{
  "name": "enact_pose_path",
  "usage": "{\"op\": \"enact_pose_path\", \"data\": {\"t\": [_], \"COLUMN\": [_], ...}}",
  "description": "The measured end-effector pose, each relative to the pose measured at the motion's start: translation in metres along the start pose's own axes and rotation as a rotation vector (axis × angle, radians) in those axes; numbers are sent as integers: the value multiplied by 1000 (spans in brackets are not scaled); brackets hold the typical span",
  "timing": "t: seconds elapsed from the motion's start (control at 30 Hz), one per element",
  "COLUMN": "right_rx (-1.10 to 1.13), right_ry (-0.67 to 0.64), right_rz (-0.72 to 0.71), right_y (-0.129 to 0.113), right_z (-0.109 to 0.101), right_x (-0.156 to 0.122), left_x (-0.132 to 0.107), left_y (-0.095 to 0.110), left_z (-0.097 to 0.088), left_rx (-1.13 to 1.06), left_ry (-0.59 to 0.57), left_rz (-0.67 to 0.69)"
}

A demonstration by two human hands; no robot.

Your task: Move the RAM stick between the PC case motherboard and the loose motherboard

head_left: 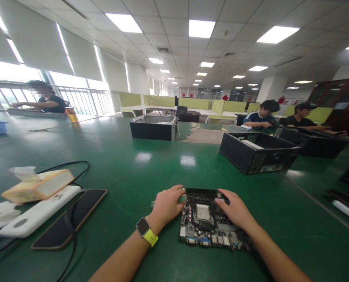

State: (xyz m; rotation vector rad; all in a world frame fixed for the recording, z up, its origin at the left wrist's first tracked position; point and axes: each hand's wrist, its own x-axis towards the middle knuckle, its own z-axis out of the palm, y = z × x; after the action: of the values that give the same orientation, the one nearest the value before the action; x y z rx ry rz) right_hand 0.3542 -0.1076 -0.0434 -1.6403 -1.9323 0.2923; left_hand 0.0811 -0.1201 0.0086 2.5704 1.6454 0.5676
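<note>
A computer motherboard [192,231] lies on the green table in front of me, its port row facing me. Near its middle sits a square silver processor [203,212]. My left hand [168,201], wearing a watch [146,231] with a yellow-green strap, curls its fingers round the far left corner. At the far right corner, my right hand [236,207] grips with thumb and fingers. A dark strip [202,192] runs along the far edge between both hands. Beside the left hand a small pale green piece [153,203] peeks out; most of it is hidden.
On the left lie a phone [70,219], a white power strip [42,211], a tissue pack [39,186] and black cables. Open computer cases stand farther off, in the middle [153,130] and at right [256,154]. Other people sit at the far left and right.
</note>
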Motion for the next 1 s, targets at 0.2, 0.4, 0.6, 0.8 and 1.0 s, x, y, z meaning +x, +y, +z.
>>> {"op": "enact_pose_path", "data": {"t": [0.2, 0.4, 0.6, 0.8, 1.0], "right_rx": [53, 138, 162, 189, 223], "right_ry": [-2, 20, 84, 222, 198], "right_rz": [63, 94, 88, 105, 121], "right_y": [-3, -6, -7, -5, -9], "right_z": [-2, -5, -8, -20, -24], "right_x": [1, 1, 1, 1, -1], "left_x": [-18, -26, -22, 4, 50], "left_y": [74, 135, 131, 58, -72], "left_z": [-1, 36, 37, 16, -12], "left_rx": [-4, 11, -21, 72, 253], "left_ry": [-99, -217, -247, -216, -162], "left_rz": [313, 346, 331, 257, -37]}}
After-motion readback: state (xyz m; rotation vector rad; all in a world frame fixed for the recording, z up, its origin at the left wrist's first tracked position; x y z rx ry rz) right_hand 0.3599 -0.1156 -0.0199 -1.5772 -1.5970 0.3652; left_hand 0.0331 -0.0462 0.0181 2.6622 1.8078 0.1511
